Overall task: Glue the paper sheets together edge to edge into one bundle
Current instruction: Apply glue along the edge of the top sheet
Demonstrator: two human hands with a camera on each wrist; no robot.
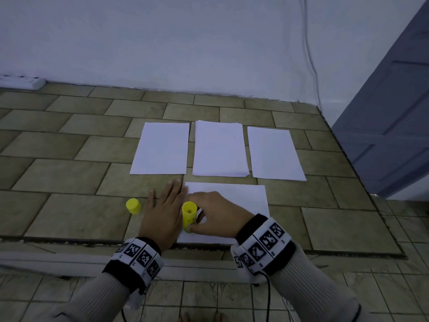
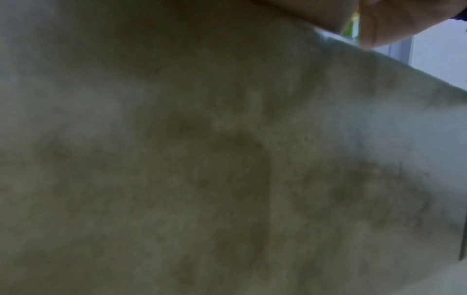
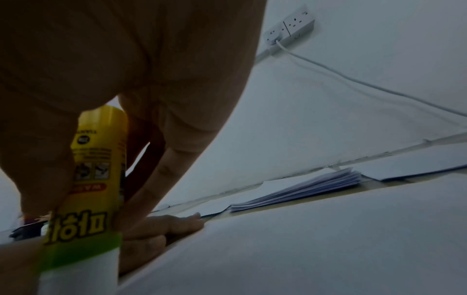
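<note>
Paper sheet on the floor by the knees is light and floppy, so the flat left hand pins its left edge while the right hand grips the uncapped glue stick tip-down on it

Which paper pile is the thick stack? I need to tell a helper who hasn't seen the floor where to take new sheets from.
On the tiled floor, three white paper piles lie in a row near the wall, beyond the hands. The stack is the middle pile, between the left pile and the right pile. Its near edge shows many layered sheets, while its neighbours look thinner.
</note>
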